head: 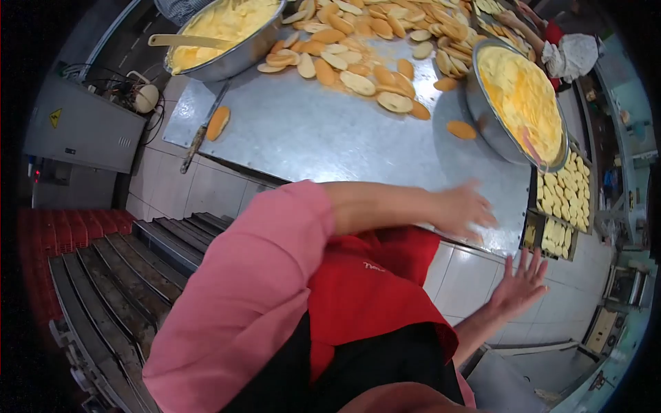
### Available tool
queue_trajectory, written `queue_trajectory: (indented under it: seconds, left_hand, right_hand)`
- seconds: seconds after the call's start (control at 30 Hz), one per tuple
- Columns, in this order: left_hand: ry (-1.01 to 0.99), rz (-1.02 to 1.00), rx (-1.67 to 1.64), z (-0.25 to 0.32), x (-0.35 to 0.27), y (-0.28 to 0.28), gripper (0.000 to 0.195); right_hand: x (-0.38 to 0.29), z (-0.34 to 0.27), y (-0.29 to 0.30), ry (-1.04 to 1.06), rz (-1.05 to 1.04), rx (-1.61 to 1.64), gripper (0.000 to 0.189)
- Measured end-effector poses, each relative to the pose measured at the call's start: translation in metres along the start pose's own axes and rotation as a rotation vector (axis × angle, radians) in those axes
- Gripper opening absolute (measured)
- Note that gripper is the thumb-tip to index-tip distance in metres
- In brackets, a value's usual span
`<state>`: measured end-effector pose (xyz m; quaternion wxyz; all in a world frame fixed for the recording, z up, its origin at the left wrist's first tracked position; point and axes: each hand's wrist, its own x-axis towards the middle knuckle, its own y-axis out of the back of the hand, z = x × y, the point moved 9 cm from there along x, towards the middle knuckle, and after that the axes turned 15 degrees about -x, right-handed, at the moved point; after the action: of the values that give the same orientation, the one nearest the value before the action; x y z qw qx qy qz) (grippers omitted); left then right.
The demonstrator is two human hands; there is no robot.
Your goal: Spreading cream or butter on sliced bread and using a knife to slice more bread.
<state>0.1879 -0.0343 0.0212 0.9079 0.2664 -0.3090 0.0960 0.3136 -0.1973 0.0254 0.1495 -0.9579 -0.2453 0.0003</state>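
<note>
My left hand (462,209), blurred, reaches across my body above the front edge of a metal-topped table (310,134); its fingers look spread and nothing shows in it. Lower right, my right hand (521,284) is raised off the table's corner, fingers apart and empty. A metal bowl of yellow cream (526,103) stands at the table's right, with a pinkish utensil (530,144) in it. Oval golden cakes (384,75) lie heaped at the far side, some pale side up. One single cake (461,130) lies beside the bowl, another (218,124) near a long knife (195,142) on the left.
A second bowl of cream (227,31) with a flat spatula (191,41) stands far left. Trays of pale pieces (563,191) are low at right. Stacked dark trays (119,273), a red crate (77,229) and a grey cabinet (82,121) are at left. A co-worker's hands (511,19) are at top right.
</note>
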Motion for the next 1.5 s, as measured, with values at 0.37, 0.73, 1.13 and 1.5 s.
queue_trajectory:
  seconds: [0.37,0.73,1.13,1.5]
  left_hand:
    - [0.843,1.267,0.593,-0.049,-0.340,0.384,0.029]
    - [1.092,0.294,0.953,-0.109,-0.303,0.411,0.046]
    - [0.347,1.533,-1.074,-0.064,-0.361,0.371,0.043]
    - [0.951,0.557,0.453,-0.050,-0.324,0.339,0.032]
  right_hand:
    - [-0.038,0.036,-0.048,-0.149,-0.004,-0.912,0.040]
    - [-0.036,0.075,-0.124,-0.224,-0.265,-1.062,0.039]
    - [-0.032,0.099,-0.158,-0.229,-0.458,-1.071,0.036]
    - [-0.042,0.100,-0.170,-0.198,-0.563,-1.129,0.032]
